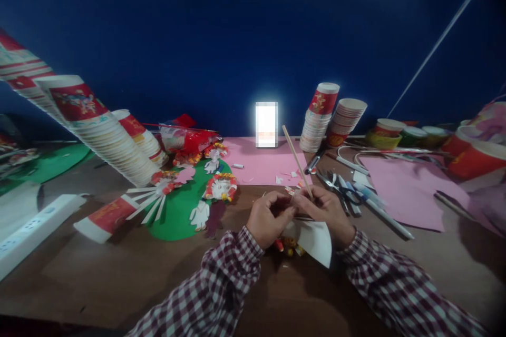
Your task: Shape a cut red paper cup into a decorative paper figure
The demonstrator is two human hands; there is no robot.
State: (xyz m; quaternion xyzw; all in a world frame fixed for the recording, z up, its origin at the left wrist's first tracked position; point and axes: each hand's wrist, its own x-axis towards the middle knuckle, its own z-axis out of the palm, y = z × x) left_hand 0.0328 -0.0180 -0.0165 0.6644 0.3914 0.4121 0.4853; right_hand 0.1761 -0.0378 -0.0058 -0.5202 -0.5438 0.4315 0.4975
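My left hand [271,219] and my right hand [328,214] meet at the middle of the table, fingertips close together. A thin wooden stick [294,155] rises from the fingers of my right hand, leaning up and to the left. Beneath my right hand hangs a curved white paper piece [316,242], its upper edge at my fingers. My left fingers are pinched against something I cannot make out. Red and yellow crumpled bits [290,246] show just under the hands, partly covered by them and the white piece.
Tall paper cup stacks lean at left [106,137] and stand behind at right [318,116]. Paper figures lie on green paper [169,221]. A power strip [35,231] is at far left. Scissors [343,187], pens and pink paper [407,189] lie at right.
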